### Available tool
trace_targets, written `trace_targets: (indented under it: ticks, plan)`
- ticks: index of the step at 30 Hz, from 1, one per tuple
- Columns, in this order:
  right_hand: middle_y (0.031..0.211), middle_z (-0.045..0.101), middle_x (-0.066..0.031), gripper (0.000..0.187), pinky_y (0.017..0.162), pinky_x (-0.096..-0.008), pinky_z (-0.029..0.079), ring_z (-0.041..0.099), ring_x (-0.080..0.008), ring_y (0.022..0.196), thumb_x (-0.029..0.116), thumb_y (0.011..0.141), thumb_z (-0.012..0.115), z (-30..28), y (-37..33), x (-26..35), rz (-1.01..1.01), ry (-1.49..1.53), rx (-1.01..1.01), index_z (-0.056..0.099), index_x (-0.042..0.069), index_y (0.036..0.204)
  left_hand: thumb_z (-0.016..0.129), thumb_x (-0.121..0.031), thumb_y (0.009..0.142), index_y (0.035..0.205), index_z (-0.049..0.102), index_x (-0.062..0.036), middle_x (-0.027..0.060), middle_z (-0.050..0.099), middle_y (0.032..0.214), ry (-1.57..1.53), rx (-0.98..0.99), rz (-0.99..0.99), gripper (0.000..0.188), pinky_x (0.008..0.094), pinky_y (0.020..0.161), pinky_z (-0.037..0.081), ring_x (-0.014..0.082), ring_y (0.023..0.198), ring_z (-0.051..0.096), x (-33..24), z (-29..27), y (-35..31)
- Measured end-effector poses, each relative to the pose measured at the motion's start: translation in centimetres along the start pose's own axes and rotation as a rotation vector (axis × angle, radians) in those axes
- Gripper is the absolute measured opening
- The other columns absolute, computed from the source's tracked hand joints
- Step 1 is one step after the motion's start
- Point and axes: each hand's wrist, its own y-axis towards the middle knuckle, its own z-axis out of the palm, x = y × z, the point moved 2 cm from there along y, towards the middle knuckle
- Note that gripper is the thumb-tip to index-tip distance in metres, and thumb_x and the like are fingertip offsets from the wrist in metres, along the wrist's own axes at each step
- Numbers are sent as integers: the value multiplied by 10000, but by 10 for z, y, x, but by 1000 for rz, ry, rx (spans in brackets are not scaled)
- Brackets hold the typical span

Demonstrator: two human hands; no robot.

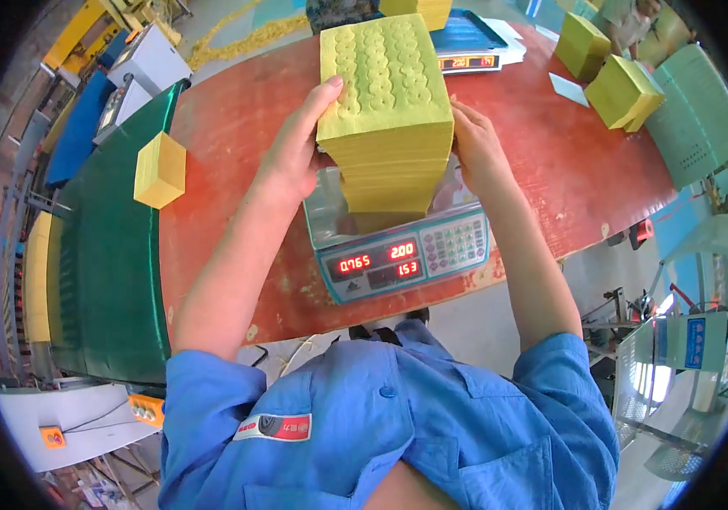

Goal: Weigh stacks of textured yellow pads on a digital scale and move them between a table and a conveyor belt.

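A tall stack of yellow paper (393, 157), its top sheet embossed with rows of round coin-like patterns, is upright between my hands, over the pan of a digital scale (410, 259). My left hand (300, 140) grips its left side, thumb at the upper edge and the other fingers partly hidden behind the paper. On the right side, my right hand (478, 144) presses against the stack, its fingers partly out of sight. Red digits glow on the scale's front panel, beside a keypad. Whether the stack's base fully rests on the pan, I cannot tell.
The scale stands near the front edge of a red table (236, 195). A smaller yellow paper block (160, 170) sits at left, beside a green conveyor-like surface (109, 272). Across the table are a second scale (470, 64), more yellow stacks (623, 92) and another person (627, 25).
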Motion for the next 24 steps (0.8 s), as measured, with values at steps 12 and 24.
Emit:
trace_targets:
  ticks: [12, 24]
  plan:
    - [1103, 661, -102, 409, 851, -290, 475, 603, -161, 995, 317, 992, 540, 4, -4, -25, -177, -82, -122, 643, 1, 1230, 456, -504, 992, 1318, 563, -129, 17, 604, 1224, -13, -240, 188, 508, 310, 893, 427, 132, 1152, 523, 29, -8, 4]
    - [1191, 637, -128, 532, 884, -336, 502, 604, -182, 1058, 436, 1017, 419, -14, 11, -67, -201, 9, -9, 573, -15, 1255, 315, -519, 1047, 1395, 483, -84, 39, 540, 1323, -215, -197, 266, 582, 307, 1041, 367, 149, 1217, 480, 85, 26, 9]
